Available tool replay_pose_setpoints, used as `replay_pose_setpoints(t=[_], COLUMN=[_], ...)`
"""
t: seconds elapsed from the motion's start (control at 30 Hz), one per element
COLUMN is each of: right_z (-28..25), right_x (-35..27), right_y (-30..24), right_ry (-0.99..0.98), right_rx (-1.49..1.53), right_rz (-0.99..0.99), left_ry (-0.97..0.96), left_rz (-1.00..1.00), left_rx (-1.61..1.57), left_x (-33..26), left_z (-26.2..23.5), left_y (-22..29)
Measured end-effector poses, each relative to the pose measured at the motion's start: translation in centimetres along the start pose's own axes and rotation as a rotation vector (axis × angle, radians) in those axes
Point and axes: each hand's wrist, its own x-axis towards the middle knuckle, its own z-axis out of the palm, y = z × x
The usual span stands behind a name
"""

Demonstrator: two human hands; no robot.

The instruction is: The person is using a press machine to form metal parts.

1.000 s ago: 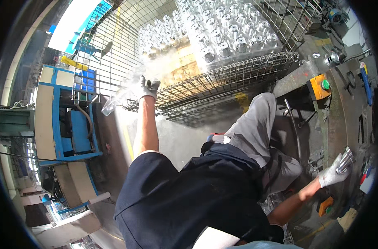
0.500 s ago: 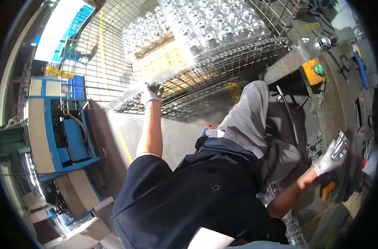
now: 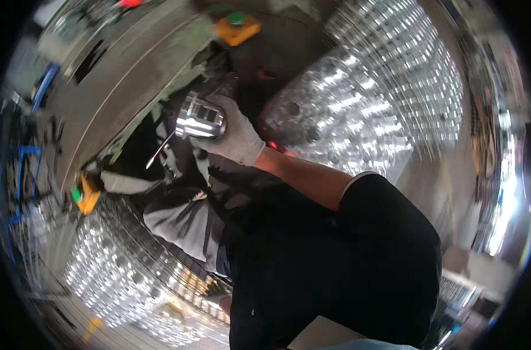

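My right hand [image 3: 237,131], in a pale work glove, is closed round a shiny metal cylindrical part [image 3: 202,118] with a stepped, flanged end. The part is held up close to the edge of a grey-green bench [image 3: 119,87], with its smooth, rounded side showing. Below it, a thin metal rod [image 3: 159,153] slants down from the part's lower edge; I cannot tell whether the two touch. My left hand is out of sight; only a small patch of skin shows at the left edge of my dark shirt [image 3: 335,262].
Two orange control boxes with green buttons stand along the bench, one at its far end [image 3: 236,29] and one nearer [image 3: 88,195]. Stacked shiny metal parts [image 3: 347,111] fill the upper right. More metal parts [image 3: 125,283] lie behind wire mesh at lower left. The view is blurred.
My view and body have swung right toward the bench. The metal part in my right hand is now near the middle. My left hand, earlier at the wire cage's edge, has left the view.
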Motion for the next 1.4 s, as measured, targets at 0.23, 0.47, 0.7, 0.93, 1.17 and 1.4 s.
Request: replay_pose_setpoints(t=[0.23,0.47,0.7,0.93,1.17,1.4], right_z=[-15.4,-35.9,-40.4,-39.9,-34.3,-20.4], right_x=[-8.0,-12.7,-11.6,-12.0,-5.7,1.7], right_y=[4.3,9.7,16.3,17.6,11.8,9.0], right_ry=[0.296,0.718,0.189,-0.186,0.151,-0.14], right_rx=[-0.087,-0.465,-0.739,-1.052,-1.051,-0.332], right_rz=[0.231,0.585,0.85,0.673,0.531,0.26], left_ry=[-0.424,-0.705,-0.622,-0.405,-0.062,0.423], left_rz=[0.12,0.273,0.405,0.144,0.839,0.869], left_rx=[0.501,0.587,0.67,0.613,0.311,0.585], left_x=[6.8,5.0,6.5,5.4,6.1,21.3], left_z=[15.9,27.8,26.8,18.0,10.9,1.6], left_y=[5.6,11.1,13.2,12.0,20.0,24.3])
